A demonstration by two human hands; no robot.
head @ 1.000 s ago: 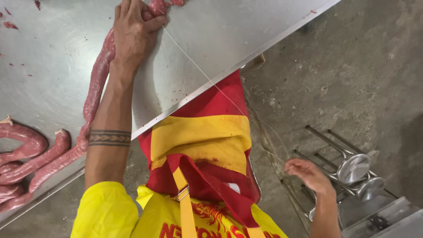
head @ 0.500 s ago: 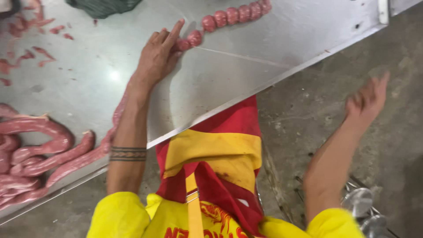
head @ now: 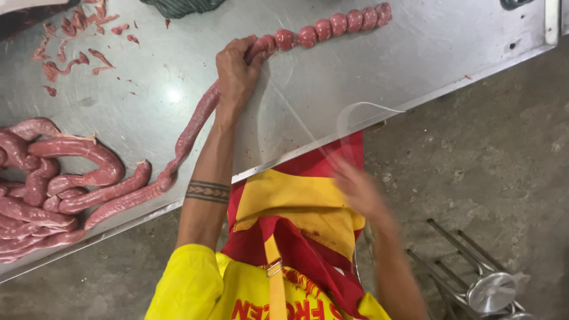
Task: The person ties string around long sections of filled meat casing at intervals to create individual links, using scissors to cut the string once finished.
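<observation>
Pink sausage rope [head: 195, 127] under clenched left hand [head: 236, 68]; right hand [head: 355, 189] blurred, mid-air.

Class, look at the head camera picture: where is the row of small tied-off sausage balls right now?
The row of sausage balls lies on the steel table near the top edge, stretching rightward from the left hand.

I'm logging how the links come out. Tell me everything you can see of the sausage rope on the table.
The sausage rope is a long pinkish-red filled casing lying on the steel table. Its far end is already tied into a row of small round links. The left hand grips it where the links begin. From there it runs untied, smooth and thick, down to a coiled heap at the table's left edge.
</observation>
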